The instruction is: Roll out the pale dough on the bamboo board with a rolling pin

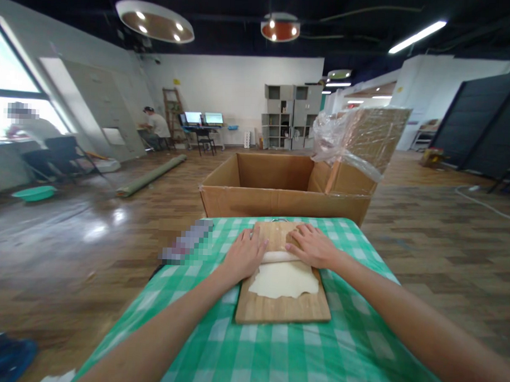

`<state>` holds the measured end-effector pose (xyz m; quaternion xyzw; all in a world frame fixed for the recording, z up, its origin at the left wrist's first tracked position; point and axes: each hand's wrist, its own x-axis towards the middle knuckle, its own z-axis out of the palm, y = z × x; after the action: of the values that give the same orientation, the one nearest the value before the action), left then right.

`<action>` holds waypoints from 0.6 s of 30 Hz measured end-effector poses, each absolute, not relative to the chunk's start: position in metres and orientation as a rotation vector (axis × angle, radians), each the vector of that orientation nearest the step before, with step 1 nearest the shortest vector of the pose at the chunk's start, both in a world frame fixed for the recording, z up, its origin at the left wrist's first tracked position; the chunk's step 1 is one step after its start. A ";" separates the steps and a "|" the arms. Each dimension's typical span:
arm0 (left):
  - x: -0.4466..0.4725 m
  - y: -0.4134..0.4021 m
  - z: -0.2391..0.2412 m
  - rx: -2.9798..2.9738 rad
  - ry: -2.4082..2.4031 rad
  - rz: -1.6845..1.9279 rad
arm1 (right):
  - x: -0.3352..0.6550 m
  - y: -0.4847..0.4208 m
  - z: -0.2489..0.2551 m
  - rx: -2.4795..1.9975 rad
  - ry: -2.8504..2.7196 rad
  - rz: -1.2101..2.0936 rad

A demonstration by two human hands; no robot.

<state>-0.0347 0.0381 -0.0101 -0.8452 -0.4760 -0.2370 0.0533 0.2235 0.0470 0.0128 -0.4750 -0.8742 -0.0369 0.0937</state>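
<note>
A thin, cream-coloured sheet of dough (283, 280) with an uneven edge lies flat on a wooden cutting board (282, 313). Along its far side runs a pale cylinder (281, 257), and I cannot tell whether it is a rolling pin or a rolled-up part of the dough. Its left end is beneath my left hand (245, 254), whose fingers stretch forward over the board's edge. At the other end rests my right hand (315, 246), fingers extended and thumb close to the cylinder. Both palms hide the cylinder's ends.
A green-and-white checked tablecloth (216, 345) lies under the board. Beyond the table stands a large open cardboard box (254, 202) with plastic wrap (334, 135). One person (157, 126) sits by the left wall, another person (35, 130) by the window. A blurred-out object (188, 243) lies at the table's left edge.
</note>
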 end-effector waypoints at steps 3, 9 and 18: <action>-0.035 0.017 -0.015 -2.546 -1.498 -0.754 | 0.225 0.027 0.012 -1.367 -2.599 -0.044; -0.035 -0.011 -0.031 -2.505 -1.601 -0.770 | 0.228 0.005 0.010 -1.301 -2.566 0.004; -0.046 0.029 -0.029 -2.625 -1.388 -0.571 | 0.222 0.048 0.005 -1.415 -2.582 -0.021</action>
<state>-0.0459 0.0289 -0.0293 -0.8666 -0.4582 -0.1885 0.0591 0.2225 0.0476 0.0049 -0.4782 -0.8727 -0.0072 0.0985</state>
